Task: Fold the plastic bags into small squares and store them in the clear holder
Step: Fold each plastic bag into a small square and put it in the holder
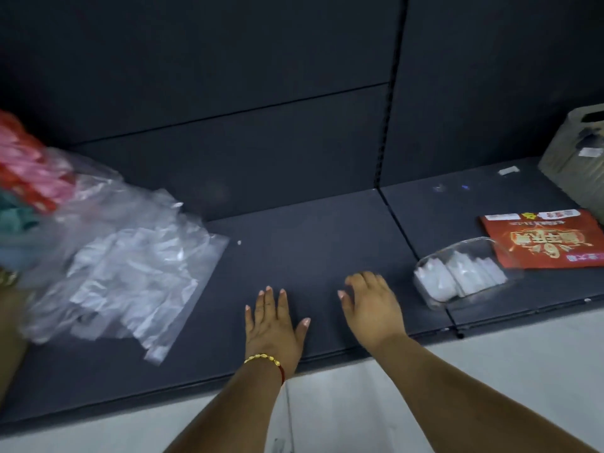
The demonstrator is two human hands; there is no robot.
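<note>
A loose pile of clear plastic bags (130, 273) lies at the left of a dark shelf (310, 250). The clear holder (464, 273) lies at the right with several folded white bags inside it. My left hand (274, 325) rests flat on the shelf with straight, spread fingers, a gold bracelet on its wrist. My right hand (369, 302) hovers or rests just right of it, fingers loosely bent, holding nothing. Both hands are between the pile and the holder, touching neither.
A red printed bag (549, 240) lies flat behind the holder. A grey basket (575, 165) stands at the far right. Blurred red, pink and green bags (26, 178) sit at the far left beside another person's arm (9, 338). The shelf's front edge runs under my wrists.
</note>
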